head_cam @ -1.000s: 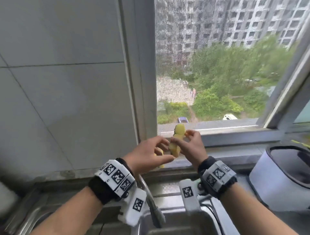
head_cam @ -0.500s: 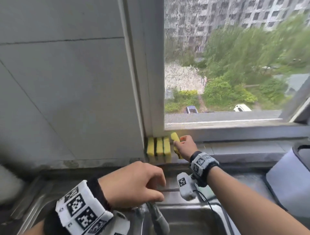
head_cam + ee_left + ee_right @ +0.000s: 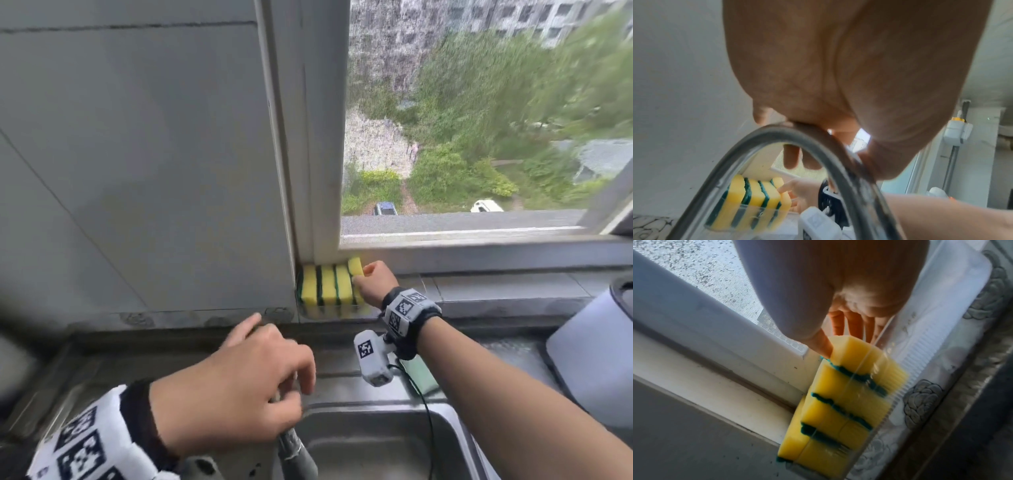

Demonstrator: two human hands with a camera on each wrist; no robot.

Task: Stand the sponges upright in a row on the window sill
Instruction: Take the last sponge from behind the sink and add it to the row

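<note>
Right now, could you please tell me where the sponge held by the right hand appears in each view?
Head: the end sponge sits mid-frame, right end of the row, by the right hand.
Left wrist: low centre, seen under the tap arch.
Right wrist: centre, under the thumb.
Shared landmark: the window frame.

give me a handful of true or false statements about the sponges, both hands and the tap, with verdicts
1. The sponges stand upright side by side in the window sill's left corner. True.
2. The right hand holds the last sponge at the right end of the row. True.
3. The left hand also grips a sponge. False: it is at the tap over the sink, holding no sponge.
4. The sponges are plain yellow all over. False: each has a green scouring layer.
5. A clear tray stands along the sponges' front. True.
</note>
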